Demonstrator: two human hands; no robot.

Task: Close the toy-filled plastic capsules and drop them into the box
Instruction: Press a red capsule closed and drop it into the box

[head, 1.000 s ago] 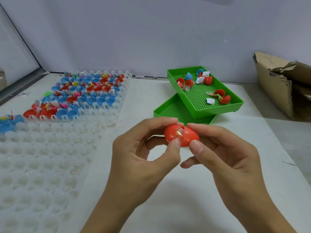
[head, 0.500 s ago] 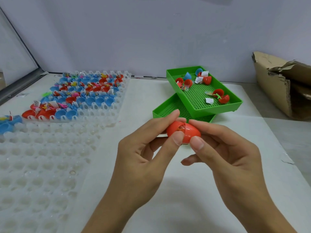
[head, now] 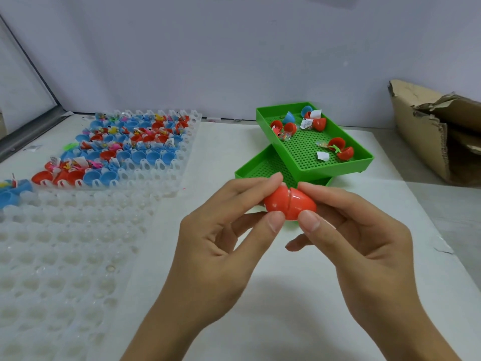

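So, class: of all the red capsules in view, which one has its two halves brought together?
The red capsule pinched between the left hand and right hand; those in the green tray lie open.

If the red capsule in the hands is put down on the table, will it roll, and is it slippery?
The red capsule looks egg-shaped with no flat side, so it would probably roll. Its surface is glossy, so likely slippery; both the left hand and right hand pinch it. It seems light, held by fingertips alone.
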